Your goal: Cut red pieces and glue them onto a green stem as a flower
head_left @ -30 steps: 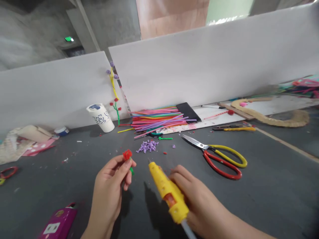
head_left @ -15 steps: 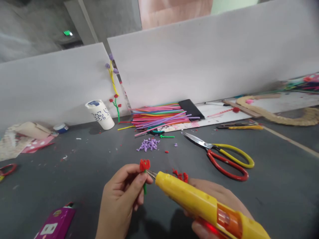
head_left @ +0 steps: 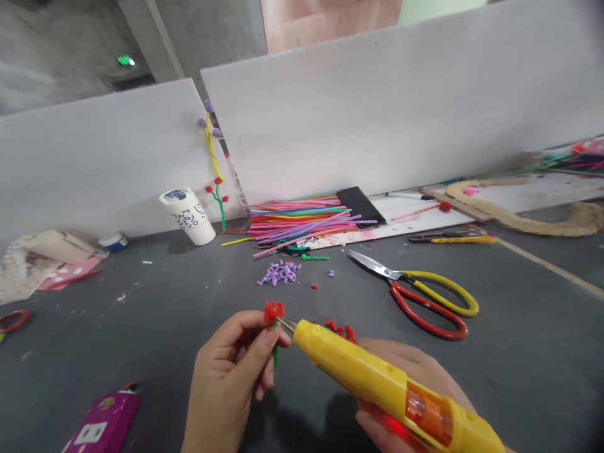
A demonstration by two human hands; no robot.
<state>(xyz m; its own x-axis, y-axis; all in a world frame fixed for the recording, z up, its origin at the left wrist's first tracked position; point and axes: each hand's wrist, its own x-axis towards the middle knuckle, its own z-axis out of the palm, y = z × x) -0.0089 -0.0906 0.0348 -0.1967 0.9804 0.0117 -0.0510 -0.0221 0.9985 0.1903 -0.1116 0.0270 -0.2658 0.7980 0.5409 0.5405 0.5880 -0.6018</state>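
Between the thumb and fingers of my left hand is a small red flower on a green stem, held upright. My right hand is wrapped round a yellow glue gun with an orange window and a red light glowing underneath. The gun's metal tip points left and meets the flower just below its red petals; whether glue is coming out is too small to tell. Some red pieces lie on the table behind the gun, partly hidden by it. Beyond my hands sits a pile of short purple pieces.
Large scissors with yellow and red handles lie right of the pile. Behind are a bundle of coloured stems, a black phone and a white cup. A purple box lies front left. White panels close off the back.
The glue gun's tip has risen slightly toward the red petals. My left hand stays nearly still with the flower. The whole view has shifted a little.
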